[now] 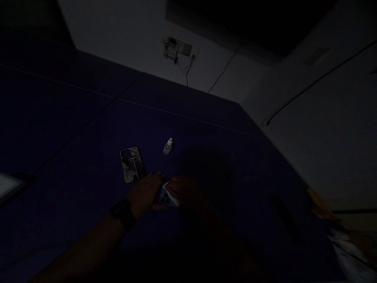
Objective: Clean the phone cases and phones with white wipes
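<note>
Two hands, head view; left hand [145, 190] spread open around one end of the phone [165, 199] on the dark blue surface [97, 169] (too dim to tell contact); right hand [185, 189] pinches a white wipe [173, 199] over the phone; patterned case [132, 168] and dropper bottle [167, 148] beyond.

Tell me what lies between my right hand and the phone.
In the head view, a thin white piece, perhaps a cloth, lies between your right hand and the phone.
</note>
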A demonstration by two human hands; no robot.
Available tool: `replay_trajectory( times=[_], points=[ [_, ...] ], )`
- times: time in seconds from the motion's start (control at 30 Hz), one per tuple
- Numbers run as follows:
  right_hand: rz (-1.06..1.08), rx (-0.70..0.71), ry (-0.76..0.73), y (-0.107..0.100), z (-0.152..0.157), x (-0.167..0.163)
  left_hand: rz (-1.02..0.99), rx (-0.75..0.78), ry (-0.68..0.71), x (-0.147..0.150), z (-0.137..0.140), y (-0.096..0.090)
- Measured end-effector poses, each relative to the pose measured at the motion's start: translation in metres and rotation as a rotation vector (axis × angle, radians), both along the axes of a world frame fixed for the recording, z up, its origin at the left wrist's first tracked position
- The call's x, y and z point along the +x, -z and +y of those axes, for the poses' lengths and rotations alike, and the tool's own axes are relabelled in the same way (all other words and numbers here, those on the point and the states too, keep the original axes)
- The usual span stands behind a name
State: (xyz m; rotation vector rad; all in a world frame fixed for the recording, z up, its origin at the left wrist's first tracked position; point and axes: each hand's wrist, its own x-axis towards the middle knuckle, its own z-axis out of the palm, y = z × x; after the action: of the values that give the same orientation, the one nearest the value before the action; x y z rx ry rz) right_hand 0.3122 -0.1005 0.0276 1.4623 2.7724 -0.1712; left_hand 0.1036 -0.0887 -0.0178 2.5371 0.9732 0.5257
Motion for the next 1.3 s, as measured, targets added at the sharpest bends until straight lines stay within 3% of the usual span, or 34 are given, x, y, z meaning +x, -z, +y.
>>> replay_trajectory(
  times=[0.2, 0.33, 0.67, 0.77, 1.0, 1.17, 1.3],
  points=[
    [0.023, -0.014, 0.168, 0.007, -0.032, 0.072, -0.009, -0.009, -0.002, 0.001, -0.001, -0.001],
    [0.099, -0.007, 0.162, 0.009, -0.043, 0.096, -0.020, -0.001, 0.000, 0.001, -0.001, -0.002],
    [0.085, -0.012, -0.036, 0.011, -0.005, 0.007, 0.010, 0.079, 0.015, -0.003, 0.002, 0.003],
    [0.099, -0.016, -0.018, 0.011, -0.006, 0.012, 0.003, 0.105, 0.012, -0.003, 0.001, 0.004],
    [0.149, 0.042, 0.143, 0.014, -0.030, 0.059, -0.012, 0.100, 0.027, -0.002, 0.000, -0.002],
    [0.134, 0.071, 0.159, 0.013, -0.023, 0.044, 0.022, 0.088, 0.016, -0.001, 0.001, -0.004],
    [0.077, 0.009, 0.102, 0.011, -0.024, 0.025, 0.017, 0.086, 0.006, -0.001, 0.001, -0.007]
  ],
)
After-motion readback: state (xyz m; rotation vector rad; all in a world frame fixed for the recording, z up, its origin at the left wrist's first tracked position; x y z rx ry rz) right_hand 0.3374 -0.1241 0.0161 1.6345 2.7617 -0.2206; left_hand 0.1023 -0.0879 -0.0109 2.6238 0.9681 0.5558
